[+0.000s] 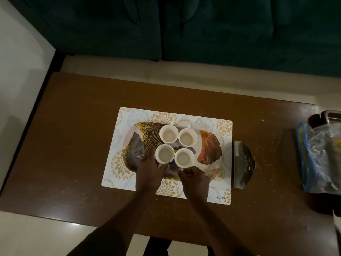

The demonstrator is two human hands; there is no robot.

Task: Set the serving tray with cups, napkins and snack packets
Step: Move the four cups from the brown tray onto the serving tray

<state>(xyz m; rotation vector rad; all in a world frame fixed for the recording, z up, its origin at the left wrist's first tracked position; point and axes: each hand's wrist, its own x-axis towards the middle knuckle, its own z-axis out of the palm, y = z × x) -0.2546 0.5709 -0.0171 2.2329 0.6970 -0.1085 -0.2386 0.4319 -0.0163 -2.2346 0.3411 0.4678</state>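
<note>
1. Brown wooden table [73, 145], with a white floral-patterned placemat [224, 126] under an oval leaf-printed serving tray [210, 150].
2. Four white ceramic cups [187, 138] in a square at tray centre (all upright).
3. Left hand [148, 174] closed on near-left cup; right hand [195, 179] pinching near-right cup's handle.
4. Clear plastic bag [321, 159] far right, well apart.

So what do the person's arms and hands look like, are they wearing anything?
Both forearms look bare from where they enter the picture down to the left hand and right hand. No sleeves, gloves, watch or bracelets show. The light is dim, so rings would be hard to spot.
</note>
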